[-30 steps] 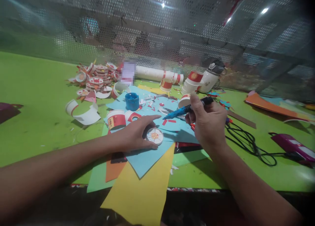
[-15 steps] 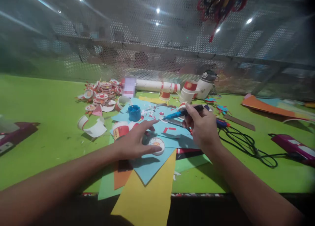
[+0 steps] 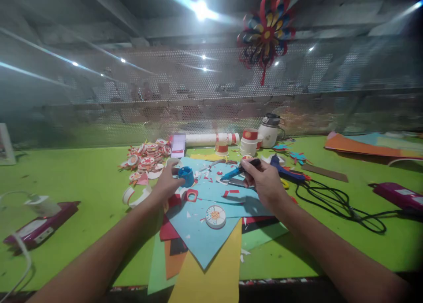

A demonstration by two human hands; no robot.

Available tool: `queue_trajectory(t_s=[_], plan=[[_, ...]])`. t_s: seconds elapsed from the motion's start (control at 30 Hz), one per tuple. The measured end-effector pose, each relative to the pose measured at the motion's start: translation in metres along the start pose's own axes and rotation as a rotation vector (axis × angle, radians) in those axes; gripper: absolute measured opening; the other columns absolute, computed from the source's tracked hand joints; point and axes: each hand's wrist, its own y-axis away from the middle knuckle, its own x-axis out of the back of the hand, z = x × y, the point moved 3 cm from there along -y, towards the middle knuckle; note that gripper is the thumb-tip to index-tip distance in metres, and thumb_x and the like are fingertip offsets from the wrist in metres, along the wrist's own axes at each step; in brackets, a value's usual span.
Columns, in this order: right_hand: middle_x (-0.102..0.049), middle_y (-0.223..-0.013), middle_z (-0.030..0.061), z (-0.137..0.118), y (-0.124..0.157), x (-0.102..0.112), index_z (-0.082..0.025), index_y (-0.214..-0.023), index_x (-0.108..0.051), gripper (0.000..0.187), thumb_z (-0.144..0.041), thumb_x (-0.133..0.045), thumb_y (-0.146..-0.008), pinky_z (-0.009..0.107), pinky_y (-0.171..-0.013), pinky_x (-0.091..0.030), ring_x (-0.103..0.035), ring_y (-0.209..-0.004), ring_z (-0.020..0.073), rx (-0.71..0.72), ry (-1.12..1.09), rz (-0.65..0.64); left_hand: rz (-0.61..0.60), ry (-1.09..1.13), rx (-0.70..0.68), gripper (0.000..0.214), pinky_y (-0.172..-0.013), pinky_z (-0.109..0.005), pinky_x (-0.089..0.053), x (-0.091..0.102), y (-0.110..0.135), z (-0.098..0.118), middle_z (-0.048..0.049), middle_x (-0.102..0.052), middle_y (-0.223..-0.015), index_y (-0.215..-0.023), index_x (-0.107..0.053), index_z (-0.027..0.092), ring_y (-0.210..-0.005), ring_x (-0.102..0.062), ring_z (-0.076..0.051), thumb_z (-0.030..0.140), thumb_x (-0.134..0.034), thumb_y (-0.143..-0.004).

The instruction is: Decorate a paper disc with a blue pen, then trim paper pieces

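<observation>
At the near edge of the desk [image 3: 317, 254], a yellow sheet [image 3: 211, 283] hangs over the side under a blue sheet [image 3: 203, 245], whose corner points at that edge; the layered paper probably spares the surface. On the blue sheet, near that corner, a round white disc [image 3: 216, 216] lies flat, decorated face up and free of both hands, presumably so the pattern stays in view.

Further in, the right hand [image 3: 266, 182] pinches a blue-and-black pen-like tool [image 3: 236, 171] between thumb and fingers, its tip aimed low and leftward, a grip that suits fine control. The left hand [image 3: 172, 179] curves its fingers and thumb at the side of a blue pot [image 3: 186, 176], perhaps to steady it; blur leaves it unclear whether they actually close on it.

Beyond, a glue gun [image 3: 287, 170] lies right of the papers. Toward the far edge, finished-looking discs [image 3: 147, 158] are heaped at left, seemingly out of the way, and paper cups [image 3: 249, 141] stand beside a bottle [image 3: 268, 133].
</observation>
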Motion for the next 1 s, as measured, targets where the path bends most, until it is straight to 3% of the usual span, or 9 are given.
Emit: queue_trajectory(t_s=[0.13, 0.37, 0.53, 0.77, 1.0], plan=[[-0.047, -0.046, -0.0088, 0.001, 0.002, -0.004, -0.015, -0.071, -0.062, 0.032, -0.038, -0.083, -0.064, 0.022, -0.039, -0.042, -0.043, -0.041, 0.0069, -0.041, -0.033, -0.065, -0.078, -0.047, -0.007, 0.078, -0.086, -0.043, -0.052, -0.01, 0.001, -0.006, -0.0132, -0.066, -0.114, -0.134, -0.041, 0.018, -0.097, -0.067, -0.026, 0.023, -0.074, -0.063], [-0.051, -0.053, -0.0053, 0.001, 0.007, -0.01, -0.015, -0.072, -0.063, 0.031, -0.04, -0.079, -0.069, 0.026, -0.046, -0.048, -0.048, -0.048, 0.0092, -0.079, -0.108, -0.183, -0.114, -0.101, -0.015, 0.083, -0.094, -0.045, -0.048, -0.015, -0.005, -0.014, -0.0136, -0.065, -0.119, -0.139, -0.037, 0.018, -0.108, -0.063, -0.029, 0.03, -0.077, -0.067], [-0.055, -0.057, -0.0045, 0.002, 0.008, -0.011, -0.014, -0.08, -0.067, 0.03, -0.041, -0.077, -0.073, 0.026, -0.048, -0.05, -0.051, -0.05, 0.009, -0.05, -0.063, -0.207, -0.114, -0.12, -0.082, 0.083, -0.096, -0.046, -0.047, -0.014, 0.003, 0.004, -0.0137, -0.065, -0.118, -0.14, -0.038, 0.018, -0.109, -0.063, -0.029, 0.03, -0.077, -0.068], [-0.063, -0.061, -0.0023, -0.013, 0.017, -0.014, -0.016, -0.088, -0.072, 0.023, -0.034, -0.076, -0.076, 0.029, -0.059, -0.055, -0.059, -0.057, 0.0118, 0.111, 0.098, -0.221, -0.214, -0.184, -0.315, 0.087, -0.097, -0.045, -0.047, -0.023, 0.037, 0.048, -0.0102, -0.063, -0.127, -0.147, -0.026, 0.026, -0.115, -0.061, -0.027, 0.02, -0.069, -0.072], [-0.071, -0.093, 0.0072, -0.018, 0.036, -0.025, -0.017, -0.105, -0.068, 0.02, -0.028, -0.064, -0.088, 0.033, -0.072, -0.053, -0.064, -0.08, 0.017, 0.479, 0.565, -0.444, -0.261, -0.277, -0.434, 0.086, -0.087, -0.043, -0.053, -0.029, 0.057, 0.058, -0.0109, -0.062, -0.128, -0.148, -0.019, 0.029, -0.107, -0.065, -0.026, 0.018, -0.065, -0.077]])
